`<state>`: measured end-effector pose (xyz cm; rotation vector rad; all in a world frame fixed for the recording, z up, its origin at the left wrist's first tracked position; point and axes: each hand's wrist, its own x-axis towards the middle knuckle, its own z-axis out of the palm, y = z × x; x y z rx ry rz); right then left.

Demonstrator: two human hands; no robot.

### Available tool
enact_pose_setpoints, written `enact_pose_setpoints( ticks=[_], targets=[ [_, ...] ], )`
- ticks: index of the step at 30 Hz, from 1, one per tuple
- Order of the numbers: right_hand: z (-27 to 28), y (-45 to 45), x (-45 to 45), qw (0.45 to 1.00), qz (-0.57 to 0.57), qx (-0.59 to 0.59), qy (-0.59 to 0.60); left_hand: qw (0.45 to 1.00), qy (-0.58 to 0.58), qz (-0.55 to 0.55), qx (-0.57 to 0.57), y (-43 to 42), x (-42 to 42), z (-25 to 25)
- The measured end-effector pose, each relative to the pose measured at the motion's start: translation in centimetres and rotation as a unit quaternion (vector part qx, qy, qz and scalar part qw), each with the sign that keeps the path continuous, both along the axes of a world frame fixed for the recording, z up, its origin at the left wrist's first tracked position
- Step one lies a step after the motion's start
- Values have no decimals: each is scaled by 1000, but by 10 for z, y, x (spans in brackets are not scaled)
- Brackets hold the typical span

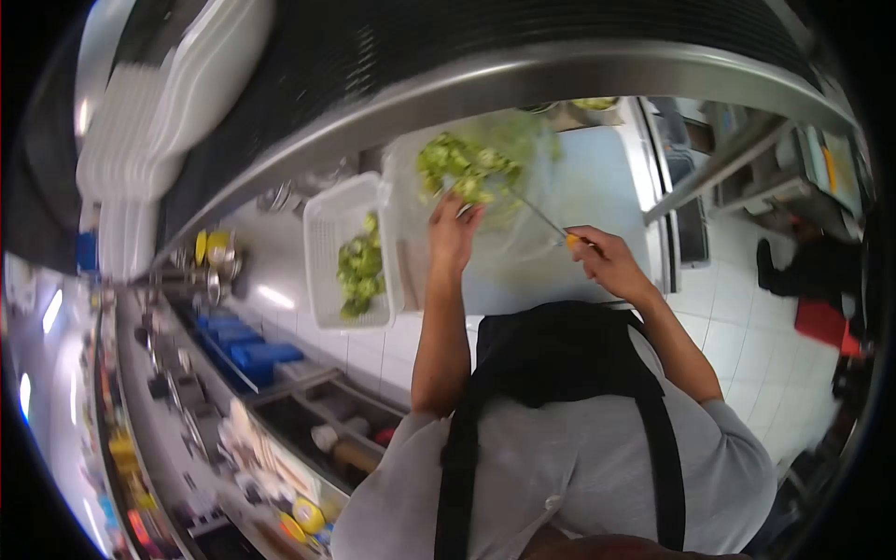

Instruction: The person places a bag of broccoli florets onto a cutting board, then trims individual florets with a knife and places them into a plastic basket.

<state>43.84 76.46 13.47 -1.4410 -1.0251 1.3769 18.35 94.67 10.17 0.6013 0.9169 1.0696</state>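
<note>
My right hand (611,266) is closed round the yellow and black handle of a knife (546,217), whose thin blade points up and left toward chopped green leaves (467,166). The leaves lie on and partly in a clear plastic bag (527,149), spread over a pale cutting board (597,177). At the lower edge of the leaves is my left hand (455,229), fingers bent and touching them; whether it grips a piece is hard to tell. Left of the board, a white perforated basket (319,252) holds more green pieces (361,271).
A metal shelf edge (560,70) crosses above the board. Stacked white trays (126,149) stand at upper left. A metal container with greens (595,114) sits behind the board. Blue containers (247,345) are at lower left. A person in dark clothing (821,266) is at far right.
</note>
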Motion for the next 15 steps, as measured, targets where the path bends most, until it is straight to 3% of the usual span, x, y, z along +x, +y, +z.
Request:
enact_pose_setpoints(
  ticks=[10,15],
  targets=[
    [-1,5,6,998,30,39,-42,1000,3,-6,18,-5,5,1],
    [1,4,7,994,19,70,-78,994,77,65,42,-3,10,-2]
  ],
)
